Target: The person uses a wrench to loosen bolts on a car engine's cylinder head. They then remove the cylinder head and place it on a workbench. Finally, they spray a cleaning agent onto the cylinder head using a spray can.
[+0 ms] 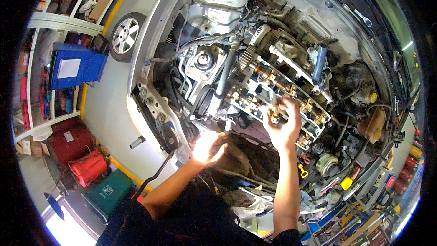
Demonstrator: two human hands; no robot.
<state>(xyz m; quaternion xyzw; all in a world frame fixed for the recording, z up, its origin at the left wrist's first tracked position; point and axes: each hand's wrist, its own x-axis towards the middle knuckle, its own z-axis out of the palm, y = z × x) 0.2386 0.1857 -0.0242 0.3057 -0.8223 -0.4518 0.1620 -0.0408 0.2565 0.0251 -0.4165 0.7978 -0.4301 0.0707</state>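
Note:
My right hand [283, 126] is over the open cylinder head [248, 102] of a car engine. Its fingers are curled with thumb and forefinger close together near a camshaft [275, 79]; whatever may be between them is too small to make out. Lower and to the left, my left hand [207, 148] is beside the engine's front end, washed out by bright light. Its thumb and fingers look apart, and nothing shows between them. A toothed cam gear [246, 59] sits at the upper end of the camshafts, near a dark hose [226, 70].
A blue cylindrical part [320, 61] stands on the engine's far side. A ratchet [363, 18] rests at the windscreen edge. The yellow dipstick handle [302, 171] rises near my right forearm. Left of the car are a wheel [126, 36], a red canister [88, 168] and shelving [66, 21].

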